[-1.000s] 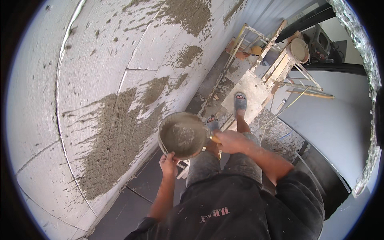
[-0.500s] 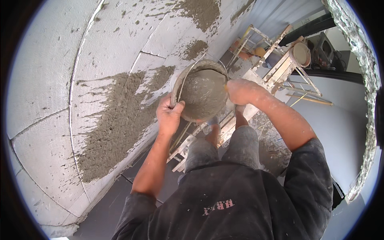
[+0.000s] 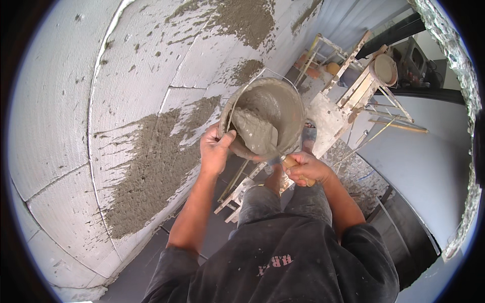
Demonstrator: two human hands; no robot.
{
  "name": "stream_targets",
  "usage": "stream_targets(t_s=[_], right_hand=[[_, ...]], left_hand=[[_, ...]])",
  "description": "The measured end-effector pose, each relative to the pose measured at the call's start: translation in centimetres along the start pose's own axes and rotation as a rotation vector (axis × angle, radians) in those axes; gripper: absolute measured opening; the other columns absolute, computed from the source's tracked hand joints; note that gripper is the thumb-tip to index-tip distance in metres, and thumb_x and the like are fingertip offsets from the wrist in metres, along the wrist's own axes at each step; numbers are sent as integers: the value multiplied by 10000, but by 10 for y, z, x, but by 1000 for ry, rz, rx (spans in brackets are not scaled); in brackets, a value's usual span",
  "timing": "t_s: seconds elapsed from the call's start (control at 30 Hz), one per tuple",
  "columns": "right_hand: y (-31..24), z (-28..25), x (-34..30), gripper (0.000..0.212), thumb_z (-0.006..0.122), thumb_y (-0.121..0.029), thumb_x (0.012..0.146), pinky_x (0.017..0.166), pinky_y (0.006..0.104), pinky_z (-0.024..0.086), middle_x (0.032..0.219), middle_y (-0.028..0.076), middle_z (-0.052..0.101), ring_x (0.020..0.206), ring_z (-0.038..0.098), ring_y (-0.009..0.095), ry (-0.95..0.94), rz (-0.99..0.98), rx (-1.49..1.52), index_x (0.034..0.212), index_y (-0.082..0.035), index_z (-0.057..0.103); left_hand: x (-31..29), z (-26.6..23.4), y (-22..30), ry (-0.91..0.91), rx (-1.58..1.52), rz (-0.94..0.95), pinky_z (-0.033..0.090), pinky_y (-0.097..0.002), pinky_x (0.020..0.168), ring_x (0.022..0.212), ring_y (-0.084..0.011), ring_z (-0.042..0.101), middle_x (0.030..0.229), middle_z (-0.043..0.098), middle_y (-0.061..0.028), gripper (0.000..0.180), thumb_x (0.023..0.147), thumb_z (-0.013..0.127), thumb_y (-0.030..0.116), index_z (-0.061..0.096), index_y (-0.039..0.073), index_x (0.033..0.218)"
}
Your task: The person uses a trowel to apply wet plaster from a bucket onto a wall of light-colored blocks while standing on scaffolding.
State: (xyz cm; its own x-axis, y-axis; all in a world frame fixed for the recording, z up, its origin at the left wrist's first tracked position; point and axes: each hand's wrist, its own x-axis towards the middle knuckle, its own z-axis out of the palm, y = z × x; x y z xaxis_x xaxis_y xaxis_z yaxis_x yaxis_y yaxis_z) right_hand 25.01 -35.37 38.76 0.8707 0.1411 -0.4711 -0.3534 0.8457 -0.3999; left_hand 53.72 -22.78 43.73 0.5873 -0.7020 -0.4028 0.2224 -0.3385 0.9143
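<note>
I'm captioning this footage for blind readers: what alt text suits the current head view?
A person's right hand holds a wooden-handled trowel heaped with grey mortar at the mouth of a bucket, which the left hand grips by its rim. On the left, rough mortar patches cover parts of a white wall.

**I held a loaded trowel at my bucket**

My left fingers gripped the bucket's edge. My right fingers wrapped the trowel's wooden handle, wet mortar heaped beyond it. To my left, rough grey patches marked the white wall.
</note>
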Motion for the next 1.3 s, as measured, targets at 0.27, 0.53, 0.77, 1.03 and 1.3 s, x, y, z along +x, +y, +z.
stream_targets(t_s=[0.27, 0.53, 0.77, 1.03, 1.3], right_hand=[[-13, -10, -13, 88, 631, -88, 961, 430, 270, 420, 641, 3, 558, 456, 524, 91, 273, -155, -210, 996, -47, 562], [-9, -54, -24, 117, 634, -62, 955, 431, 279, 429, 644, 14, 528, 448, 503, 114, 235, -182, 18, 1045, -35, 563], [3, -107, -65, 160, 595, 0, 918, 422, 289, 430, 677, 41, 537, 451, 493, 118, 382, -446, 222, 1071, -14, 550], [8, -174, -40, 210, 572, -3, 876, 447, 275, 446, 706, 31, 559, 471, 501, 109, 1203, -894, 53, 1085, -28, 560], [-66, -88, 293, 391, 660, -20, 924, 832, 435, 574, 1069, 172, 658, 916, 693, 330, 1110, -669, 44, 1280, 39, 509]], left_hand=[[18, 39, -33, 60, -222, -133, 553, -326, 617, 658, -114, 623, 837, 702, -30, 39, 930, 722, 69, 689, 57, 913], [38, 61, -76, 182, -374, -339, 561, -371, 743, 691, -151, 604, 782, 660, -39, 65, 918, 721, 81, 656, 75, 911], [14, 22, -103, 298, -421, -415, 539, -333, 753, 777, -146, 620, 900, 665, -17, 148, 893, 722, 22, 643, 81, 1004], [-103, -82, -117, 412, -351, -435, 556, -424, 917, 1060, -237, 702, 1131, 731, -58, 173, 885, 711, 33, 679, 92, 1044], [-178, -121, -136, 639, -294, -574, 553, -435, 910, 1019, -242, 663, 1102, 690, -73, 299, 814, 715, 59, 647, 65, 1106]])
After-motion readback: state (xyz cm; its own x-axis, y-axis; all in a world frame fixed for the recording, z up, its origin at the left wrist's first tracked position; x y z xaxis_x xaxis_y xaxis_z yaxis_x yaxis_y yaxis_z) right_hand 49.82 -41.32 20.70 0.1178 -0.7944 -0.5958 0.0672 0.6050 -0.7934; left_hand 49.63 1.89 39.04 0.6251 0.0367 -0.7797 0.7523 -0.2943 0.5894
